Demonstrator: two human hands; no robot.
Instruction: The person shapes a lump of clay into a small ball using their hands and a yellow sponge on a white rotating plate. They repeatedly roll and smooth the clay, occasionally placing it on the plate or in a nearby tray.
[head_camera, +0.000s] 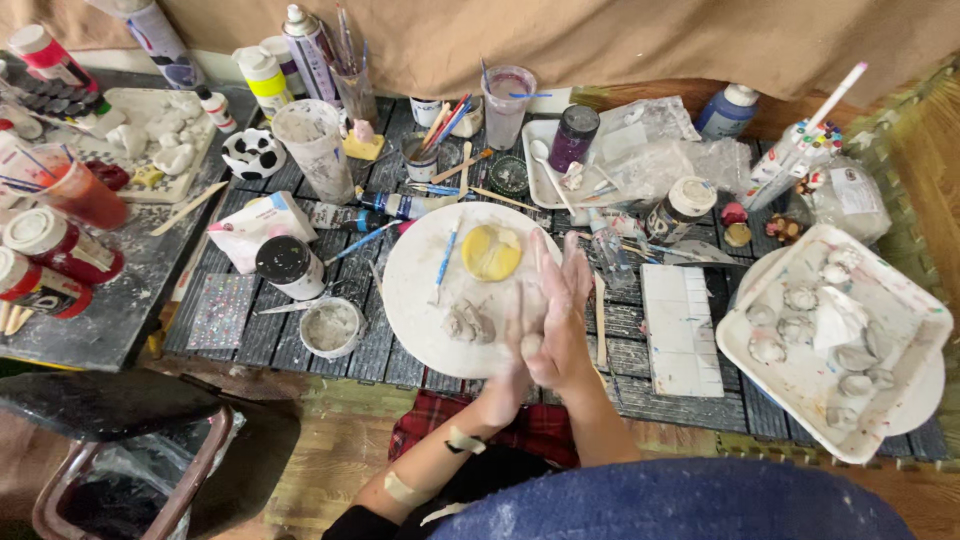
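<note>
Two hands pressed palm to palm above the plate, rolling clay.

Left hand (508, 372) and right hand (556, 318) lie flat against each other over the near edge of the white plate (420, 300); whatever sits between the palms is hidden, judged a small clay piece being shaped. Grey clay lump (468, 322) rests on the plate, near a yellow disc (491, 252) and a blue tool (445, 262). Tray (900, 290) at right holds small clay shapes. Small tub (331, 328) at left holds grey residue.
</note>
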